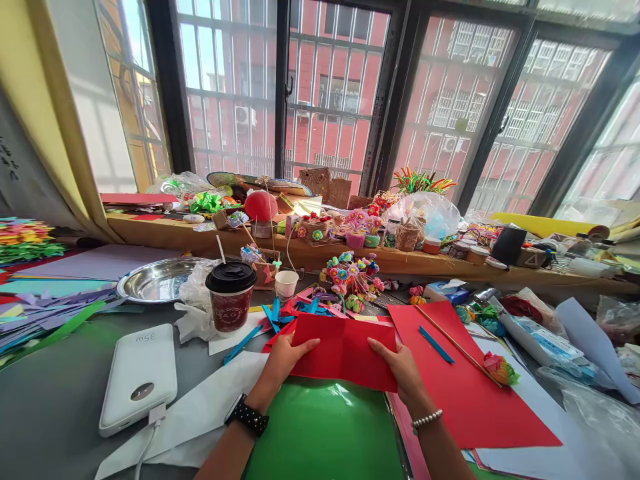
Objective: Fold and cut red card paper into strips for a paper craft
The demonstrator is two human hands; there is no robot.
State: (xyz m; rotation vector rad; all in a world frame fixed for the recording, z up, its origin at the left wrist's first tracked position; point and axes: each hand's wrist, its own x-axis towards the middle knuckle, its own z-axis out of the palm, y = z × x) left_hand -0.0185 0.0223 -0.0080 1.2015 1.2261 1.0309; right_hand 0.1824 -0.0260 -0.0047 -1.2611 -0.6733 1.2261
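A sheet of red paper with a crease down its middle is held up between my two hands. My left hand pinches its left edge, thumb on the near face. At the opposite edge my right hand grips it the same way. The fingers behind the paper are hidden. Beneath it lies a shiny green board. A larger red sheet lies to the right, with a blue paper strip and a thin stick on it. More blue strips lie behind the held paper.
On the left are a white power bank with a cable, a lidded drink cup with a straw, and a metal tray. A paper cup and a bunch of craft flowers stand behind. Craft supplies crowd the window ledge.
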